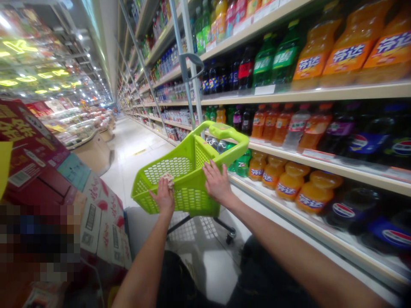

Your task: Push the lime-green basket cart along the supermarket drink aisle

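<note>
A bright green shopping cart (pixel 189 194) with a perforated plastic basket stands in front of me, its handle (pixel 236 147) toward the shelves. My left hand (pixel 164 197) is at the basket's near rim, its fingers on a crumpled, pale, patterned cloth (pixel 168 179). Flat against the basket's near side, close to the handle end, lies my right hand (pixel 217 182) with fingers stretched out and nothing in it. The basket's inside shows only in part. Below it, a dark leg ends in a caster wheel (pixel 230 236) on the tiles.
Shelves (pixel 321 92) of soft drink bottles run along the right, with large orange bottles (pixel 310 190) at the bottom. Stacked cardboard boxes (pixel 102 209) crowd the left. A tiled aisle (pixel 123 147) stretches ahead past display stands (pixel 91 149). The lower left is pixelated.
</note>
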`<state>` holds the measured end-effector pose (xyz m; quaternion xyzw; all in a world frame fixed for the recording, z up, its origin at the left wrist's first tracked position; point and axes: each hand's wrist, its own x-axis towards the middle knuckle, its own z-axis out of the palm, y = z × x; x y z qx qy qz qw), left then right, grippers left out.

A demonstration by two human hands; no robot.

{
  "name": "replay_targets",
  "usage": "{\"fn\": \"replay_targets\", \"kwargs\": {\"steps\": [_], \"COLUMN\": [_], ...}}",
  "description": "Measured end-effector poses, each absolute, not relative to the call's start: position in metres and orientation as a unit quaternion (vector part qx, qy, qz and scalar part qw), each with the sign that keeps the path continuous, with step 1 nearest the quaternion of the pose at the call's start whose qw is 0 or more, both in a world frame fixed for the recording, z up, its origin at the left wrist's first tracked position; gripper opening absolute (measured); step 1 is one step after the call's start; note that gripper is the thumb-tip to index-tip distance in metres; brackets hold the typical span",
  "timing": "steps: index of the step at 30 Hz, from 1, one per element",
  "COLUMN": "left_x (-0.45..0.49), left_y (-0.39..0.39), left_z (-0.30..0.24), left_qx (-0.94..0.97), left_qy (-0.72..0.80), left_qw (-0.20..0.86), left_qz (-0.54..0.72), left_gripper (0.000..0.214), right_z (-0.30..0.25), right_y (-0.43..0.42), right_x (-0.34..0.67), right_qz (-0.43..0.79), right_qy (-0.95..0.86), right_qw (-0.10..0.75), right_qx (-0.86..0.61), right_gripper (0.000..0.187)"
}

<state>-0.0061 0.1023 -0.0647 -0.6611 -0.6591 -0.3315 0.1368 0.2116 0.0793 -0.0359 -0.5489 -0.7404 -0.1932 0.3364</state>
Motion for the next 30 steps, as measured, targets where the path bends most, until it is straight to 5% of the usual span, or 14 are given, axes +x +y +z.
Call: {"fn": "replay_targets", "kwargs": {"steps": [8, 30], "left_x": [0.071, 0.083], "left_y": [0.099, 0.098], "left_z": [-0.046, -0.042], "left_qx": [-0.734, -0.71], "left_qy": [-0.583, -0.603], "left_qw": [0.13, 0.101], "left_qz": [-0.322, -0.349], "left_gripper": [0.045, 0.048], "right_z": [-0.029, -0.027], "right_y": [0.077, 0.08], "right_x": [0.221, 0.238], "right_qz": [-0.195, -0.211], "right_qy": [-0.733, -0.71], "right_qw": [0.344, 0.342], "right_qx": [-0.553, -0.578], "right_gripper": [0.052, 0.055]}}
